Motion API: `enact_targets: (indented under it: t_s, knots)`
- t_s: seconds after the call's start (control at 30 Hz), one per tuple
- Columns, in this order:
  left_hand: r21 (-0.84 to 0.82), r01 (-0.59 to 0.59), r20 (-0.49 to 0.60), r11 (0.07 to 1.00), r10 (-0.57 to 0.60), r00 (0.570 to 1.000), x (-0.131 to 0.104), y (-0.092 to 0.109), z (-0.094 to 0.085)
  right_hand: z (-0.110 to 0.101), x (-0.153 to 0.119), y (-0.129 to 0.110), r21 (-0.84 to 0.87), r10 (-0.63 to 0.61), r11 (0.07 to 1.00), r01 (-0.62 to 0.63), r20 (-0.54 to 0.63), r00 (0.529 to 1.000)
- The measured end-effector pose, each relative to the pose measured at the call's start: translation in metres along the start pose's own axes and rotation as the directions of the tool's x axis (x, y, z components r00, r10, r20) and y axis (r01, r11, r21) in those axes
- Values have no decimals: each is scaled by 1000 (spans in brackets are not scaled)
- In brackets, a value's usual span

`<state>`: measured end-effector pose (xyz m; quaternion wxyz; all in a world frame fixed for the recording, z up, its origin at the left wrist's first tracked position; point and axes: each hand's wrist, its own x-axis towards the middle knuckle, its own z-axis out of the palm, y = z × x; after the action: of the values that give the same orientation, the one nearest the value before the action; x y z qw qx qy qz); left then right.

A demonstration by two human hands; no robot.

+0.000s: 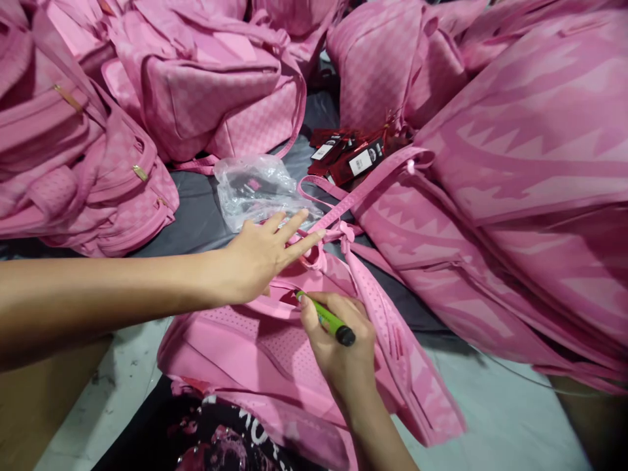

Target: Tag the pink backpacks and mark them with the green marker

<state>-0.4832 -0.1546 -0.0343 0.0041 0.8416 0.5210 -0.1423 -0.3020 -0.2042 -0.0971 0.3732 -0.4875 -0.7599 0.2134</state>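
A pink backpack [275,340] lies over my lap with its dotted back panel and straps facing up. My right hand [343,340] grips a green marker [326,318] with black ends, its tip near the backpack's upper edge. My left hand [267,255] is stretched out with fingers spread, resting on or just over the top of the backpack by its straps. A pink shoulder strap [383,314] runs down to the right of my right hand. Just beyond my left fingers lies a clear plastic bag [258,190] with small things inside that I cannot make out.
Checkered pink backpacks [210,98] crowd the dark-covered surface [196,203] at the left and back. Larger pink backpacks with a jagged-teeth pattern [530,144] stand at the right. A heap of red and black hang tags [360,157] lies between them. White floor [490,399] shows below.
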Motion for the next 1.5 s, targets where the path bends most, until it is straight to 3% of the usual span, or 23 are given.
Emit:
enact_targets:
  t_s: [0.17,0.43,0.6,0.67,0.8,1.1,1.23,1.5]
  knots:
    - [91,71,38,993,-75,996,-3,2,5,9,-2,1,126,87,988,-86,-6,996]
    - [67,-36,32,997,34,999,-8,-8,-3,6,-2,6,234,60,971,-53,-20,998]
    - [-68,207,140,976,-196,971,-18,-8,-10,1,-5,9,260,48,965,-41,-20,999]
    - [-95,247,174,964,-228,958,-19,-8,-13,0,-6,11,270,54,961,-54,5,999]
    - [-94,199,184,975,-179,966,-16,-10,-12,3,-3,8,285,41,958,-45,21,999]
    - [-173,160,158,972,-133,978,-14,-18,0,35,6,-12,291,-67,955,55,32,997]
    - [-192,145,92,971,-129,987,-16,-20,8,38,5,-11,214,-53,975,60,-43,998]
    - [-191,131,28,973,-128,991,-15,-22,13,43,7,-18,154,-22,988,31,-59,998]
